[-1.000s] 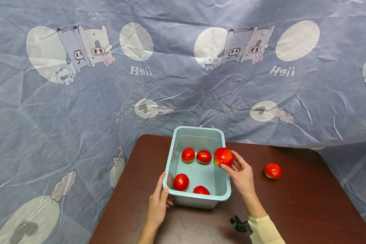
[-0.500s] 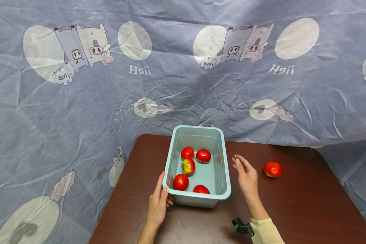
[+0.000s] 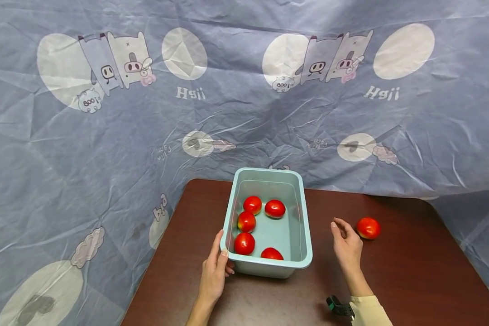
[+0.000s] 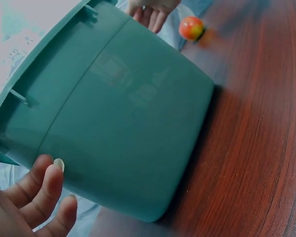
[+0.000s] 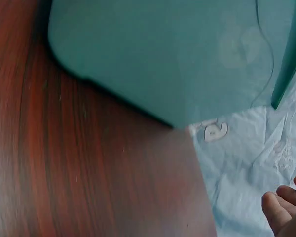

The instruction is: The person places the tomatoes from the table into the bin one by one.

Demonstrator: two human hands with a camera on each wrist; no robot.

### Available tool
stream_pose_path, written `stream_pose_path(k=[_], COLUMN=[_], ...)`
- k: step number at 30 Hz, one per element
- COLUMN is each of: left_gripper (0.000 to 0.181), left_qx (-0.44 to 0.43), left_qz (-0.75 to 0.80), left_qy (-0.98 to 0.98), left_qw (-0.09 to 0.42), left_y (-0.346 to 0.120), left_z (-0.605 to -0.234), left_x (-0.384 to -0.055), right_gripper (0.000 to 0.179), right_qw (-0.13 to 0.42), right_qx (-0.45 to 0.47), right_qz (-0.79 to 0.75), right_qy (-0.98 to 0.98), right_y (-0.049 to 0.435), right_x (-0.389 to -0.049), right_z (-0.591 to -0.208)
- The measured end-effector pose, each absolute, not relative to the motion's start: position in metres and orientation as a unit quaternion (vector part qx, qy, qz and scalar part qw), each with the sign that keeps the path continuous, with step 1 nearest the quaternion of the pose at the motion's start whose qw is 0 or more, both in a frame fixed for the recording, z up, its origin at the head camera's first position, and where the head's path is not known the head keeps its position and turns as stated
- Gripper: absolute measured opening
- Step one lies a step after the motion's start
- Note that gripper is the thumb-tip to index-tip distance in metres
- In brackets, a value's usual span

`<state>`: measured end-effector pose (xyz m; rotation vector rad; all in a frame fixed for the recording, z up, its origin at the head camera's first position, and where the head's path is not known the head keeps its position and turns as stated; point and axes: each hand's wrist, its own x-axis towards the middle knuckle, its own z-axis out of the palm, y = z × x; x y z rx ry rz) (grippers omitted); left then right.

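A pale green plastic bin stands on the table in the head view, with several red tomatoes on its floor. My left hand holds its near left corner, thumb on the rim and fingers along the outer wall. In the left wrist view those fingers lie against the bin's side. My right hand holds nothing, its fingers loosely bent, between the bin and a lone tomato on the table. The right wrist view shows only a few of its fingertips.
The dark brown wooden table reaches back to a grey-blue printed cloth hung behind and at the sides. A black band is on the right wrist, by a cream sleeve.
My right hand let go of a tomato, which dropped into the bin and rolled slightly among the others. The hand then moved right, toward the lone tomato. My left hand kept its hold.
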<state>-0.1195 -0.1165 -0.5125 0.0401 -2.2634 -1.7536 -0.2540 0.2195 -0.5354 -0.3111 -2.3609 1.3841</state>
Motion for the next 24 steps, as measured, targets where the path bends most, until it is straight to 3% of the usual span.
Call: stream_pose_path(k=[13, 24], left_gripper=[0.047, 0.047], left_qx=[0.017, 0.018], left_qz=[-0.604, -0.602], left_qy=[-0.783, -0.784], left_qw=[0.151, 0.149], left_y=[-0.122, -0.119], left_z=[-0.536, -0.526], left_x=[-0.128, -0.123], right_gripper=[0.032, 0.060], right_qw=[0.297, 0.249], right_qx=[-0.171, -0.153], right_qz=[0.465, 0.360], right_qy=[-0.816, -0.886], right_y=[0.263, 0.306], right_x=[-0.277, -0.292], right_z=[-0.549, -0.586])
